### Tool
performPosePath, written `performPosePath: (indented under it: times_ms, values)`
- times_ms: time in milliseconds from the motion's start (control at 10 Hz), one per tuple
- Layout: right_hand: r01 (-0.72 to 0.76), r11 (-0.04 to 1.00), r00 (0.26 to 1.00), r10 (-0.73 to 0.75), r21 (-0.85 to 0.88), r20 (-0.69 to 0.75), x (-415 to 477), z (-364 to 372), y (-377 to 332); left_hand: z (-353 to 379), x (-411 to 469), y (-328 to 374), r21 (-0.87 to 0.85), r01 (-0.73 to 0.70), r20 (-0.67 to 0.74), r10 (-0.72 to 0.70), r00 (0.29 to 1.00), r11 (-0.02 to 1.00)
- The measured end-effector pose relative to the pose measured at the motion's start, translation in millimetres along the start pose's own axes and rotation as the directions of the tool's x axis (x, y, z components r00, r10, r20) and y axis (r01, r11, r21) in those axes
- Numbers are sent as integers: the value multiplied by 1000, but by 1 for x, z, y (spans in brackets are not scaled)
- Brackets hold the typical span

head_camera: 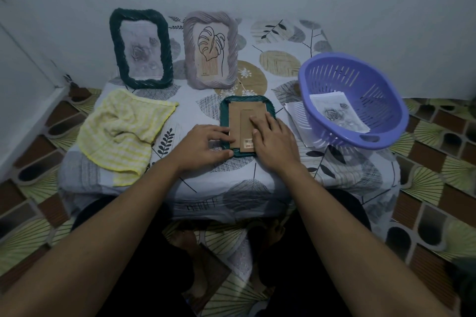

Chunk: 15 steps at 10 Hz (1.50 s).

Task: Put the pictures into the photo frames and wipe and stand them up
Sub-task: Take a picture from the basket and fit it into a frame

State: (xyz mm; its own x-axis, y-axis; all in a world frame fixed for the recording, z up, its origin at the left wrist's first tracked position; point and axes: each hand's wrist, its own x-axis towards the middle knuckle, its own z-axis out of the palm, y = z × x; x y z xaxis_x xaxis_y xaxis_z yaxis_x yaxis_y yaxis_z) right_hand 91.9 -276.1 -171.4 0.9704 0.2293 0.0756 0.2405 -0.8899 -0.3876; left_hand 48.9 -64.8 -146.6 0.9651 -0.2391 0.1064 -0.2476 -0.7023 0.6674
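Though face-down, teal frame [247, 98], front probably hidden.

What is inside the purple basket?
A rose picture lies inside the purple basket, on top of other sheets. What those show is covered. More white papers lie outside, partly under it.

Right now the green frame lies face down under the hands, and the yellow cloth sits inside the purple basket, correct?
No. The head view shows the yellow cloth lying on the table, left of the green frame; the purple basket holds a rose picture instead. The rest holds.
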Motion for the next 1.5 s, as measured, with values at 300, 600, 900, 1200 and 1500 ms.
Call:
performPosePath:
  times_ms: [300,600,900,1200,1500]
  values:
    - [-5,1000,1000,5,10,1,-1,-2,-2,-7,19,8,220,-28,45,18,999,975]
    - [1,1000,1000,0,4,-2,-1,-1,-2,-2,17,13,523,-218,147,164,975,824]
    - [0,1000,1000,0,-10,15,-1,-2,-2,10,13,1,450,-235,-5,266,964,862]
    - [-4,1000,1000,4,6,13,-1,-3,-2,21,10,-4,301,37,-199,24,980,953]
    - [5,1000,1000,-5,8,22,-1,-3,-1,11,29,-10,72,175,14,-177,984,982]
